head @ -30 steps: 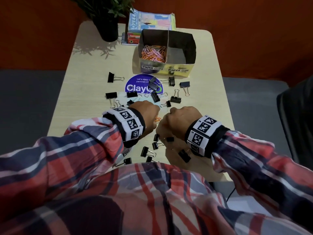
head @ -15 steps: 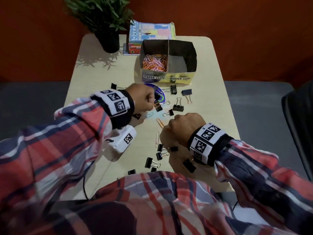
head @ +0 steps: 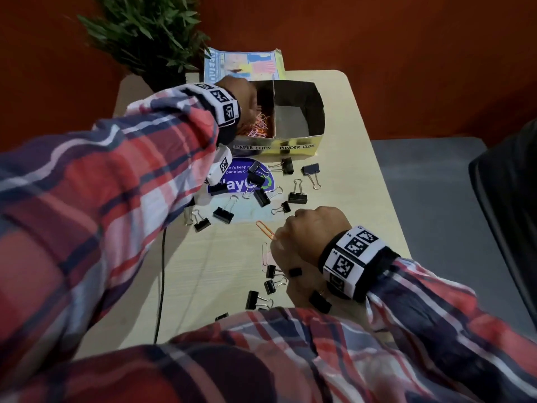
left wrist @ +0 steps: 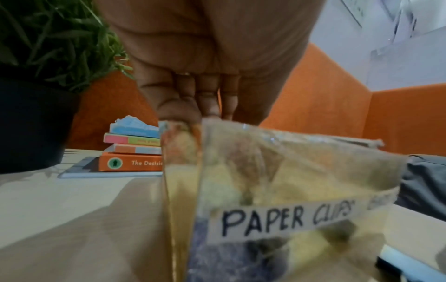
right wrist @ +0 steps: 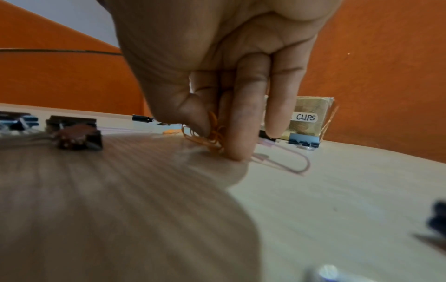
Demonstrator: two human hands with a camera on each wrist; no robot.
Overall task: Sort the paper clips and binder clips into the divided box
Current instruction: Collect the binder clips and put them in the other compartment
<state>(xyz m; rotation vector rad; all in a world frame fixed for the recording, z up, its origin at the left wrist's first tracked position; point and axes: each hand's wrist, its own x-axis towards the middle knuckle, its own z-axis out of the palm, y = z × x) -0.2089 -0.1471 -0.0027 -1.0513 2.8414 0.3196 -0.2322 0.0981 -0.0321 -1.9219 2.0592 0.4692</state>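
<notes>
The divided box (head: 302, 145) stands toward the far edge of the worktop (head: 343, 234), its left compartment labelled PAPER CLIPS, its right one BINDER CLIPS. The left hand (head: 241, 97) reaches down into the left compartment, fingers (left wrist: 190, 99) straight and close together behind the box's near wall; whether it holds anything cannot be told. A heap of pink and orange paper clips (head: 260, 128) lies in that compartment beside the hand. Well in front of the box, the right hand (head: 308, 231) pinches orange paper clips (right wrist: 213, 137) between thumb and curled fingers, one fingertip pressing the worktop. Black binder clips (head: 296, 196) lie scattered between the box and the right hand. A potted plant (head: 145, 39) and stacked books (left wrist: 135, 150) crowd the box's left rear; bare worktop lies to its right.
</notes>
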